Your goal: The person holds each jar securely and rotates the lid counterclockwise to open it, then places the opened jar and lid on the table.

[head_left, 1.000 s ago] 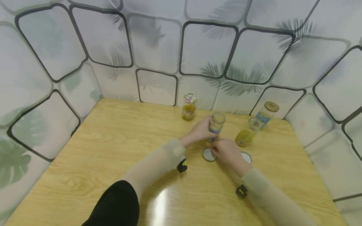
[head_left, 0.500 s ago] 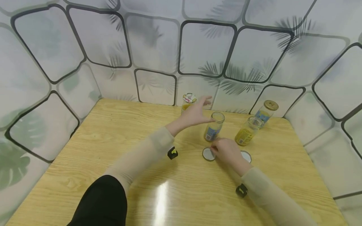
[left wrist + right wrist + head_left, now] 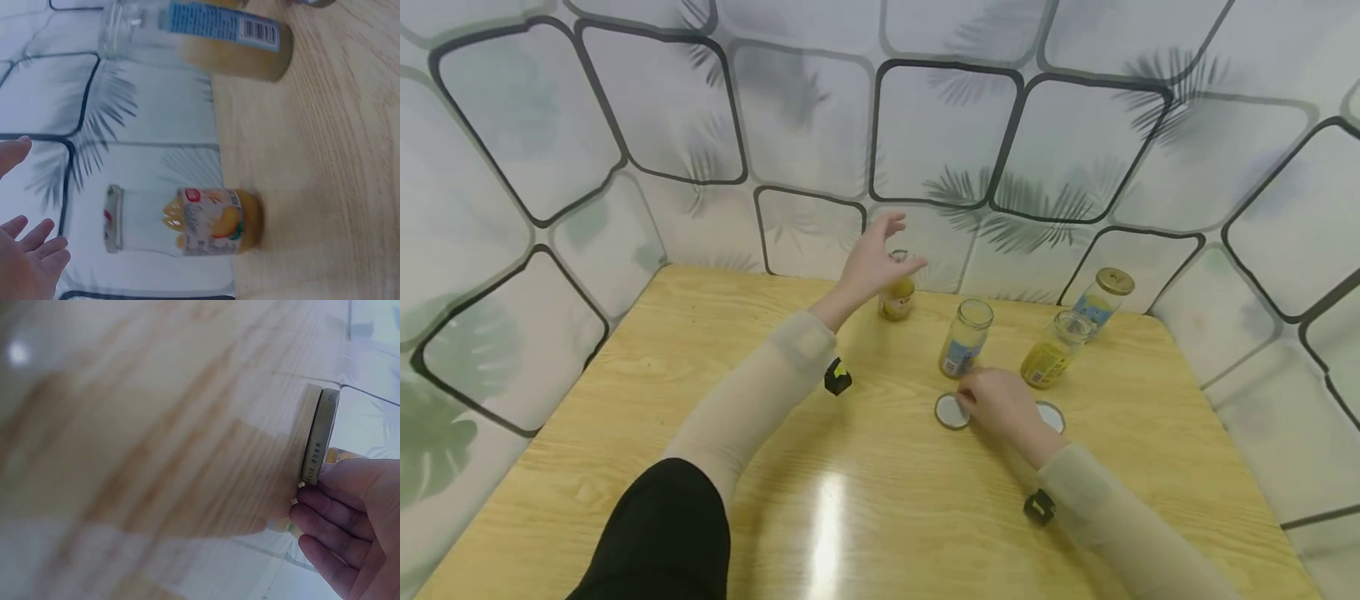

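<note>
My left hand, thumb and fingers spread and nothing in it, is raised at the capped jar of yellow fruit. It overlaps that jar's top in the head view; the left wrist view has the fingers beyond the patterned cap. To the right, an open glass jar with a blue label stands upright. My right hand is low on the table, thumb and curled fingertips pinching the edge of a round jar lid. The lid lies pale side up in front of the blue-label jar.
A second lid lies partly behind my right hand. Farther right stand an open jar with yellow contents and a gold-lidded jar. A patterned wall rises behind the wooden table.
My left hand has let go of the blue-label jar and moved left and back, up to the capped fruit jar. My right hand stays at the lid.
</note>
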{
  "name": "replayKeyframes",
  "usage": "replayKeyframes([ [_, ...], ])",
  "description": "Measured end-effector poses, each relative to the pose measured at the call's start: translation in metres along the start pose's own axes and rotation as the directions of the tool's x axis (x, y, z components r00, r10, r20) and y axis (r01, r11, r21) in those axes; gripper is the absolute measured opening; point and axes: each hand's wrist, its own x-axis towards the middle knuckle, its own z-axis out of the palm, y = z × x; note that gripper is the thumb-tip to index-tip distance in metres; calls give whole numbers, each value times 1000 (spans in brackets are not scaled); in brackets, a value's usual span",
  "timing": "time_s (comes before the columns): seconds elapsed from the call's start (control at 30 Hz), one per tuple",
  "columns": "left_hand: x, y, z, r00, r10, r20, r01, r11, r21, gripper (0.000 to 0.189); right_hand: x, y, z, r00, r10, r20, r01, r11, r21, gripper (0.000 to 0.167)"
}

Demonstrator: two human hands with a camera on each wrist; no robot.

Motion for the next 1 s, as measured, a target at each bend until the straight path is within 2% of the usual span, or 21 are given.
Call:
replayKeyframes([
  [0.23,0,-30,1,993,-116,-22,115,993,-39,84,-4,-2,3,1000,-1,-10,1,1000,6,7],
  [0.4,2,-47,6,978,-206,-23,204,977,-67,92,-4,-2,5,1000,-3,-13,3,1000,1,7],
  [0.57,3,-59,12,964,-267,-15,265,960,-88,97,-3,-2,5,1000,3,-16,-3,1000,2,7],
  [0.73,3,-71,21,954,-299,14,299,952,-64,102,-2,-1,3,1000,13,-15,-13,1000,1,7],
  [1.0,1,-80,34,956,-286,62,287,958,-8,99,-2,0,1,1000,5,-19,-5,1000,1,8],
])
